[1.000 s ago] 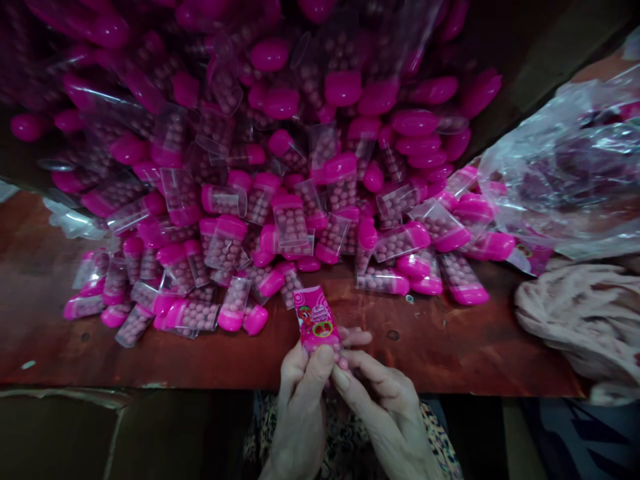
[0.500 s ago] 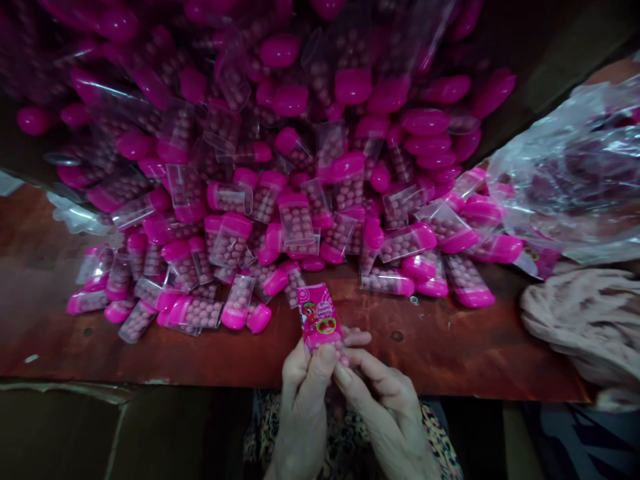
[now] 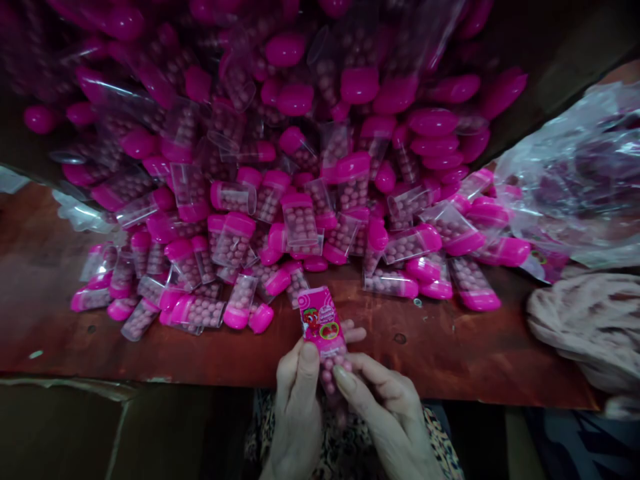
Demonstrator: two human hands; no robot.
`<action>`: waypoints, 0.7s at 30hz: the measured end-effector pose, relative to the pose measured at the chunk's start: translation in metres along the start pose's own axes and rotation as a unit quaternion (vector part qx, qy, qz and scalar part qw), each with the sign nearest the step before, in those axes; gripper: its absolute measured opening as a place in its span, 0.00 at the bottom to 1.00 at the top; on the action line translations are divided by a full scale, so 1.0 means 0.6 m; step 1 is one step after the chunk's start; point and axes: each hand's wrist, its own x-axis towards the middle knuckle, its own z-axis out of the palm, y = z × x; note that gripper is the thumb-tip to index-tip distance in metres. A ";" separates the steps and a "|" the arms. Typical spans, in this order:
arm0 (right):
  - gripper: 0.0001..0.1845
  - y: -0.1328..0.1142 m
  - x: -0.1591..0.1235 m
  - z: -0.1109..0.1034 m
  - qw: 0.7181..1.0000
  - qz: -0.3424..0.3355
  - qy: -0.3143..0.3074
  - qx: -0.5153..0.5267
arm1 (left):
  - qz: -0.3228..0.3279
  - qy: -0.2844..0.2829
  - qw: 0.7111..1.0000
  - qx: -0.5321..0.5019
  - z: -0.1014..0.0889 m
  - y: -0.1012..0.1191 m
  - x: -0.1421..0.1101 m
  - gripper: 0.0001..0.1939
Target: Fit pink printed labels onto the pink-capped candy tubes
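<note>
Here, left hand [image 3: 298,417], right hand [image 3: 387,420], fingers [image 3: 345,380] clamped on a labelled tube [image 3: 323,327] of pink balls

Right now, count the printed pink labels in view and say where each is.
2. One is on the candy tube held in the left hand and right hand; the other lies beside the plastic bag. More may be hidden in the pile.

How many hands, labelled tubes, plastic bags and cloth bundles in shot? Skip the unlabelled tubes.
Hands: 2 (left hand, right hand)
Labelled tubes: 2 (held labelled tube, labelled tube by the bag)
Clear plastic bag: 1
Cloth bundle: 1
Total: 6
</note>
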 end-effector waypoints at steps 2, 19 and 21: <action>0.13 -0.001 -0.003 0.000 0.999 -0.016 0.024 -0.037 | 0.012 0.000 1.000 0.003 -0.003 -0.008 -0.001 0.24; 0.15 0.000 0.008 -0.001 0.999 -0.024 -0.034 -0.028 | 0.002 0.003 0.999 0.034 -0.004 0.023 0.011 0.13; 0.14 0.000 0.006 -0.002 0.998 -0.041 -0.013 -0.048 | 0.013 -0.005 0.999 0.045 -0.004 0.020 0.009 0.12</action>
